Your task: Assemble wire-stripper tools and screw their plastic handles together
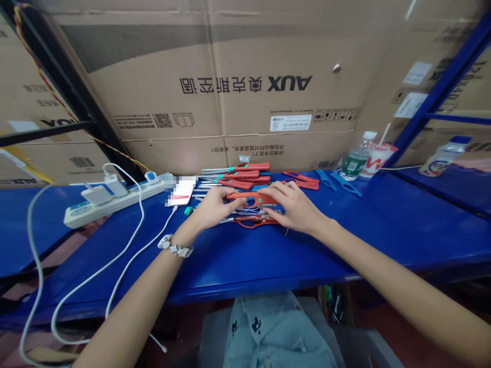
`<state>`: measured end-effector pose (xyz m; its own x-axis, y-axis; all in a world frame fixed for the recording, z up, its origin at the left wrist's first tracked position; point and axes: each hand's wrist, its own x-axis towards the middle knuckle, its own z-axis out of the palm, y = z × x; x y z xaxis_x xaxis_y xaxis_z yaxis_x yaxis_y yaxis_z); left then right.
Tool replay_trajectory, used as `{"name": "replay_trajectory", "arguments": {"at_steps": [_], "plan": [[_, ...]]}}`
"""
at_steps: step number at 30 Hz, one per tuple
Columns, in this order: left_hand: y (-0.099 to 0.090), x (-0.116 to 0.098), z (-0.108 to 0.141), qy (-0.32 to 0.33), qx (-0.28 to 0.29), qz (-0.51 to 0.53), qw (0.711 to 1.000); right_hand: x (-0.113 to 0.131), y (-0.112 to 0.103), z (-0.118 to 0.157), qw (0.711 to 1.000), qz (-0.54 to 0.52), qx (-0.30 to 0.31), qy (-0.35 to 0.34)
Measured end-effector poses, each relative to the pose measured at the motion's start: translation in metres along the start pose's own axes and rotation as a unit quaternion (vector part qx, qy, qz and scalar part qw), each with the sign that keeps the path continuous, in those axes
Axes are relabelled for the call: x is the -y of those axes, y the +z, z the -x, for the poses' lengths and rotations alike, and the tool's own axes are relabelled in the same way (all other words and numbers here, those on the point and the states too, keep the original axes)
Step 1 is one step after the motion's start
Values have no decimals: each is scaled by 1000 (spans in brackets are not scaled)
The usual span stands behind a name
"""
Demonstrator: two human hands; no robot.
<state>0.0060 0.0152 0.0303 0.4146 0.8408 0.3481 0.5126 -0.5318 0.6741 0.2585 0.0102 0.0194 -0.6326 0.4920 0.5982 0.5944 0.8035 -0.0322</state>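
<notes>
An orange long-nosed lighter casing [252, 198] is held level between my two hands over the blue table. My left hand [215, 207] grips its left end between thumb and fingers. At the other end, my right hand [297, 209] has its fingers over the top and its thumb lower down. Just below lies a red lighter half [251, 224] with thin white wires and metal parts showing, partly covered by my right hand. Behind my hands, several red long-nosed lighters [240, 180] with metal tubes are piled side by side.
Red handle shells [303, 180] and blue shells [345, 183] lie to the right, near a water bottle [355, 162] and a cup with a straw [378, 159]. On the left are a phone [184, 191], a power strip [115, 202] and loose white cables. A cardboard box [230, 117] stands behind.
</notes>
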Motion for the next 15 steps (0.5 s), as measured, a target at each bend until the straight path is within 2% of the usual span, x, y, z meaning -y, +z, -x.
{"name": "replay_trajectory", "arguments": {"at_steps": [3,8,11,15], "plan": [[5,8,5,-2,1,17,1000,-4,8,1,1000,-15,15,5],[5,20,6,38,-81,-31,995,-21,12,1,996,-46,25,67],[3,28,5,37,-120,-43,991,-34,11,3,988,-57,14,141],[0,33,1,29,-107,-72,991,-48,9,7,966,-20,43,254]]}}
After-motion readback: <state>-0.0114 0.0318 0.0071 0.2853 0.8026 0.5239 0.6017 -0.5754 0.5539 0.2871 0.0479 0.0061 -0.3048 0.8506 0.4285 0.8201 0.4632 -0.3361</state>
